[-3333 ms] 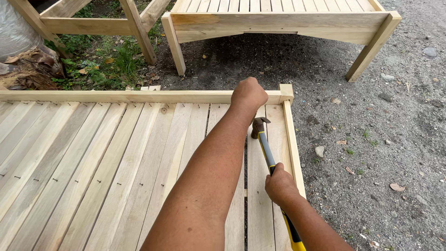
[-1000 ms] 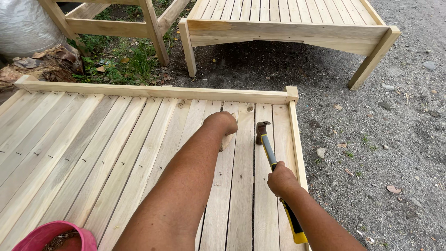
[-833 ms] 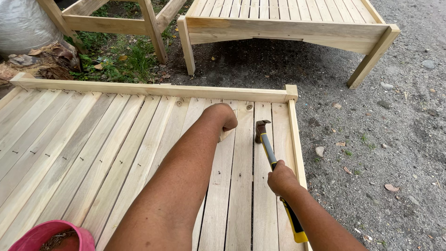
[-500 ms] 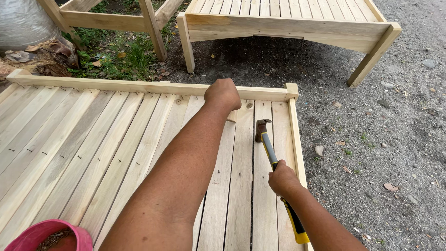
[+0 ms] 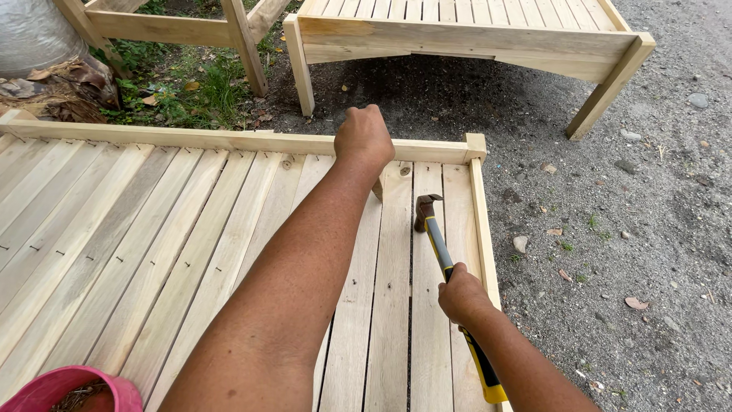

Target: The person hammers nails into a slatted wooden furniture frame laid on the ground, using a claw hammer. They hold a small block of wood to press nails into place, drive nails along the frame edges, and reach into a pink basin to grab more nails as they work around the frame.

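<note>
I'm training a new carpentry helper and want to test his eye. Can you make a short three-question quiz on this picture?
1. True or false: the right hand holds a hammer.
2. Where is the left hand? A) at the far rail of the slatted panel B) in the pink bucket C) on the gravel
3. The hammer's head rests on a wooden ____.

Key: 1 true; 2 A; 3 slat.

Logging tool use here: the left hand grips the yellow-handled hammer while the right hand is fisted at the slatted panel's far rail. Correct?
Not quite: the hands are swapped. The head view shows the right hand gripping the hammer, and the left hand fisted at the far rail.
</note>
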`<control>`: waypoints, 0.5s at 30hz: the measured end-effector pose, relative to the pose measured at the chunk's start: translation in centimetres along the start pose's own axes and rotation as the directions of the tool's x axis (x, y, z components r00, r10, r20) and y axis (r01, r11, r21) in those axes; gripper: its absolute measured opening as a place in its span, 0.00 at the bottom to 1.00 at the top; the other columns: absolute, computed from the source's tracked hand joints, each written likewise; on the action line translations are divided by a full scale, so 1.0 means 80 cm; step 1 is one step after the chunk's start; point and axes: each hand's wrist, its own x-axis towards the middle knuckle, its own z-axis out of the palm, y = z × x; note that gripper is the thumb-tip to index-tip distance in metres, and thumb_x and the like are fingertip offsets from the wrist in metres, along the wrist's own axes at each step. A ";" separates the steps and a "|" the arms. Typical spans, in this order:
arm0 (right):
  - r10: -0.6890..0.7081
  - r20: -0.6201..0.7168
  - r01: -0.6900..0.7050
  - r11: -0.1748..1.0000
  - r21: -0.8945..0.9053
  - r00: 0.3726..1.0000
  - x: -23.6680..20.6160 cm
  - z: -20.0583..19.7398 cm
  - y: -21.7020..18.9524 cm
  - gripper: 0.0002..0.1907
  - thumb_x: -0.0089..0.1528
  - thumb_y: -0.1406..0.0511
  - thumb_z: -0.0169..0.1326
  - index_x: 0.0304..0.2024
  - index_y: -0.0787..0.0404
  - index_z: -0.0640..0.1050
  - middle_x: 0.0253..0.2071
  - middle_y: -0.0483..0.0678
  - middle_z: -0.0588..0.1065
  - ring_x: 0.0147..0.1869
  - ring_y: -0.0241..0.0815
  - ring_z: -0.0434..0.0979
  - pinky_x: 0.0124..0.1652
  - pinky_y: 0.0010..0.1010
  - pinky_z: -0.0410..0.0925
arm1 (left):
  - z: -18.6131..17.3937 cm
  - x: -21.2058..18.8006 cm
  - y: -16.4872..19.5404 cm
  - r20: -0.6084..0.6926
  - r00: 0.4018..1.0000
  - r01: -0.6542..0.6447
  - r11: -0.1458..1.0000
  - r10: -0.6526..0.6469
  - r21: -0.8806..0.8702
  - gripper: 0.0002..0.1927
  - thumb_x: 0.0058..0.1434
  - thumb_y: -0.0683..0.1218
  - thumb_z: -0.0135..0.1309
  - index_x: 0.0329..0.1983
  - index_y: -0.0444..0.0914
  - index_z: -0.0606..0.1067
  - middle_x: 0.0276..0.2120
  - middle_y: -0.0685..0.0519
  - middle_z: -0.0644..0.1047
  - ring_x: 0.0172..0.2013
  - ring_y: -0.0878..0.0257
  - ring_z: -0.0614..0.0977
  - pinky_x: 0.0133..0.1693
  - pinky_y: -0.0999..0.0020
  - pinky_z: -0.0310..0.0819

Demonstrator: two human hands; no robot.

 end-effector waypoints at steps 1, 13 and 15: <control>0.007 0.002 -0.007 1.000 0.005 1.000 0.001 0.000 0.000 0.21 0.71 0.59 0.48 0.60 0.66 0.63 0.44 0.60 0.76 0.33 0.48 0.83 0.29 0.37 0.79 | 0.005 -0.003 -0.001 -0.079 0.997 -0.019 0.998 0.015 -0.056 0.20 0.56 0.40 0.61 0.52 0.37 0.74 0.51 0.42 0.78 0.50 0.50 0.82 0.45 0.59 0.82; -0.003 -0.058 0.005 0.999 0.036 0.998 0.014 0.024 0.034 0.16 0.67 0.62 0.51 0.55 0.62 0.69 0.38 0.56 0.78 0.31 0.46 0.83 0.28 0.37 0.78 | 0.105 0.028 -0.064 -0.366 0.865 -0.091 0.610 -0.344 -0.788 0.24 0.50 0.38 0.60 0.53 0.39 0.77 0.42 0.48 0.84 0.41 0.59 0.87 0.46 0.67 0.83; -0.003 -0.068 0.007 0.998 0.068 0.998 0.024 0.031 0.040 0.16 0.66 0.63 0.52 0.54 0.62 0.69 0.37 0.56 0.78 0.31 0.49 0.83 0.28 0.39 0.78 | 0.118 0.037 -0.071 -0.366 0.873 -0.146 0.545 -0.321 -0.826 0.25 0.49 0.36 0.58 0.54 0.39 0.78 0.42 0.49 0.84 0.41 0.61 0.87 0.47 0.68 0.83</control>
